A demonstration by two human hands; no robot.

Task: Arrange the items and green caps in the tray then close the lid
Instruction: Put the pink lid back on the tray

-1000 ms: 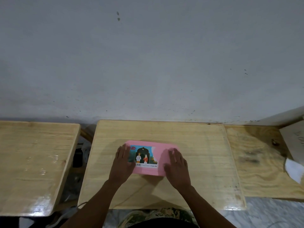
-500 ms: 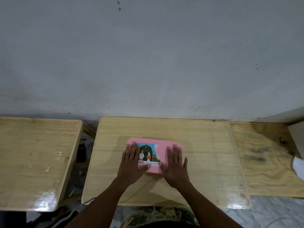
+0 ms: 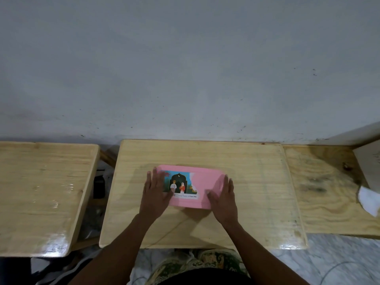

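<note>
A pink tray with its lid [image 3: 202, 182] down lies flat on the middle wooden table [image 3: 246, 161]. The lid bears a picture label of two figures under a dark arch. My left hand [image 3: 155, 192] rests flat on the lid's left end, fingers spread and pointing away from me. My right hand [image 3: 224, 197] lies flat along the lid's right end, thumb on the pink surface. Neither hand grips anything. The contents of the tray and any green caps are hidden under the lid.
A second wooden table [image 3: 41, 192] stands to the left across a narrow gap with dark clutter below. A rougher board [image 3: 329, 192] adjoins on the right, with white paper [image 3: 368, 199] at its far edge. A grey wall rises behind.
Both hands have slid outward from the lid's middle to its left and right ends. The pink tray has stayed in place on the table.
</note>
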